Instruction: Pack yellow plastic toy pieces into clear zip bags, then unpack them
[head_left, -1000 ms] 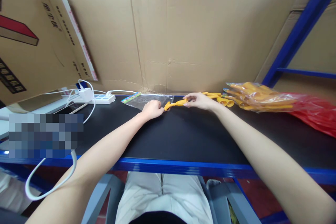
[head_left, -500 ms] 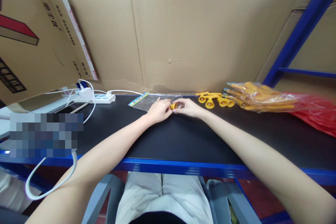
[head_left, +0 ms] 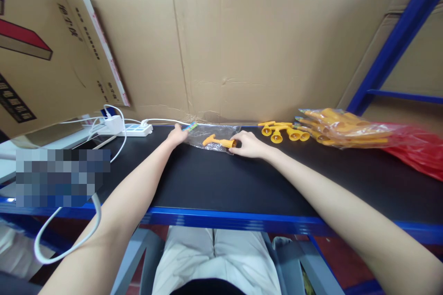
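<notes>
A yellow plastic toy [head_left: 218, 141] lies inside a clear plastic bag [head_left: 207, 133] on the black tabletop [head_left: 242, 179]. My right hand [head_left: 247, 144] is closed on the toy's near end at the bag's opening. My left hand [head_left: 177, 136] pinches the bag's far left end by its coloured header strip. Several loose yellow toys [head_left: 282, 131] of the same kind lie just right of my right hand.
A pile of bagged yellow toys [head_left: 341, 131] rests on a red plastic bag [head_left: 417, 152] at the right. A white power strip [head_left: 126, 129] with white cables sits at the back left. Cardboard walls [head_left: 242, 46] close the back, and a blue rack post [head_left: 394, 41] rises at the right.
The yellow toy has gone from between my hands into the clear bag. My left hand moved left to the bag's far end; my right hand stayed at the opening.
</notes>
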Demonstrator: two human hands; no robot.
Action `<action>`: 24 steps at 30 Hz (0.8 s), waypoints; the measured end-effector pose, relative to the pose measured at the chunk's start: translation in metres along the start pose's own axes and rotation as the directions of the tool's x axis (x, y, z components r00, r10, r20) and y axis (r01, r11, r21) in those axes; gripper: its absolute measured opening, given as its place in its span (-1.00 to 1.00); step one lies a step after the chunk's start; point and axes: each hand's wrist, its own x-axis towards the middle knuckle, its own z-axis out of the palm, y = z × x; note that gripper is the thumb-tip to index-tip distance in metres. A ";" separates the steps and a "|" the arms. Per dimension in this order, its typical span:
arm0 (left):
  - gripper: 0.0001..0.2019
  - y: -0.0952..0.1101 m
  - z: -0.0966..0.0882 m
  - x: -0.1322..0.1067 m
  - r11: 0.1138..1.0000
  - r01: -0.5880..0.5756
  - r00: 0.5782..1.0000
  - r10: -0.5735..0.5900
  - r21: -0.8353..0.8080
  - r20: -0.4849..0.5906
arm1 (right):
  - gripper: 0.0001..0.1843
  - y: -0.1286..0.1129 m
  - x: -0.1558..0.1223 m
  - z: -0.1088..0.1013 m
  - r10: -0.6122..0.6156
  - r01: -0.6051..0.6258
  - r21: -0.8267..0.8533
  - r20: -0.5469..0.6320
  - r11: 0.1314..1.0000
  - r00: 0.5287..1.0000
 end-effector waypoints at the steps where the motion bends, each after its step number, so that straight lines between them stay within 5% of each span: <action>1: -0.57 -0.001 0.002 0.002 0.999 -0.024 0.999 0.025 -0.025 0.040 | -0.67 0.000 0.000 -0.002 -0.002 0.002 0.017 0.008 1.000 1.000; 8: -0.82 0.006 0.014 0.000 0.960 -0.148 0.984 0.167 -0.236 0.064 | -0.69 0.010 -0.003 -0.009 -0.007 -0.004 0.247 0.041 0.969 0.999; 12: -0.82 0.013 0.012 -0.005 0.927 -0.072 0.989 0.115 -0.368 0.097 | -0.62 0.016 -0.004 -0.009 -0.022 -0.023 0.410 0.105 0.912 0.994; 15: -0.75 0.021 0.010 -0.011 0.885 0.036 0.971 0.079 -0.465 0.225 | -0.58 0.018 -0.004 -0.009 -0.016 -0.047 0.496 0.122 0.867 0.992; 19: -0.64 0.033 0.012 -0.023 0.809 0.118 0.911 0.142 -0.576 0.386 | -0.50 0.025 -0.003 -0.006 -0.031 -0.025 0.553 0.092 0.833 0.995; 24: -0.63 0.042 0.013 -0.034 0.791 0.133 0.894 0.164 -0.597 0.417 | -0.50 0.036 0.001 0.006 -0.025 -0.076 0.634 0.148 0.769 0.989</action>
